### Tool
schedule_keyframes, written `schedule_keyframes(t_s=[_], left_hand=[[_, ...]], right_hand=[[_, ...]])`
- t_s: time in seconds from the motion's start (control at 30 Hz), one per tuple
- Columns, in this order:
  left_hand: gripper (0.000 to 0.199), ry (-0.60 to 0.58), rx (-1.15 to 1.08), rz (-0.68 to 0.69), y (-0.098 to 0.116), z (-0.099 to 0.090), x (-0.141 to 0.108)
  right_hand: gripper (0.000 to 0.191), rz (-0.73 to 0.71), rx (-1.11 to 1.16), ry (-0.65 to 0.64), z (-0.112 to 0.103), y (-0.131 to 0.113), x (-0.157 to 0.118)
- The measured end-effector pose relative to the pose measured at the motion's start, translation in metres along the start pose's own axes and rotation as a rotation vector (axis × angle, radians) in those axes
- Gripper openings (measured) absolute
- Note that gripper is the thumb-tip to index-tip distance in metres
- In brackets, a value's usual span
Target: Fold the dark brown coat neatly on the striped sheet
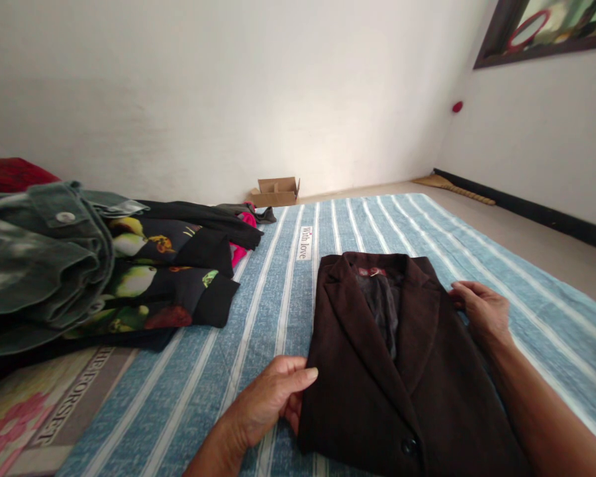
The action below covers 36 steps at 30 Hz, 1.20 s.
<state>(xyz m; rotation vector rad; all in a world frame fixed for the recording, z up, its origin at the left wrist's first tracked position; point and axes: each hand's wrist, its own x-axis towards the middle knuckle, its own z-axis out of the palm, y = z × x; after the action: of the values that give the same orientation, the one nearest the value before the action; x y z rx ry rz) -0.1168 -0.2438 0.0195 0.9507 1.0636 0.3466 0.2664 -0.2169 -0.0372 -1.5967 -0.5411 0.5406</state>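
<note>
A dark brown blazer [357, 397] lies front up in a folded rectangle, collar away from me. Its lapels frame a black lining and a small red label, and one button shows near the bottom. My left hand [273, 394] pinches the left edge, thumb on top and fingers partly hidden at the side. Over at the opposite edge, near the shoulder, my right hand [481, 311] is closed on the cloth with bent fingers. Beneath the blazer is a blue bedsheet [258, 298] with white stripes.
At the left lies a heap of clothes: a grey-green denim garment [40, 265], a fruit-print garment [149, 291] and black pieces. A cardboard box [275, 192] stands by the back wall. A straw-coloured broom [457, 187] lies on the floor. A framed opening [491, 40] is upper right.
</note>
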Motion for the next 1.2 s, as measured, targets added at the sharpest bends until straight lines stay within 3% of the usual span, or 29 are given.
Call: schedule_keyframes(t_s=[1.2], left_hand=[[0.034, 0.014, -0.005, 0.004, 0.0028, 0.0012, -0.0004]], right_hand=[[0.025, 0.018, -0.011, 0.008, 0.0010, -0.0044, -0.0012]])
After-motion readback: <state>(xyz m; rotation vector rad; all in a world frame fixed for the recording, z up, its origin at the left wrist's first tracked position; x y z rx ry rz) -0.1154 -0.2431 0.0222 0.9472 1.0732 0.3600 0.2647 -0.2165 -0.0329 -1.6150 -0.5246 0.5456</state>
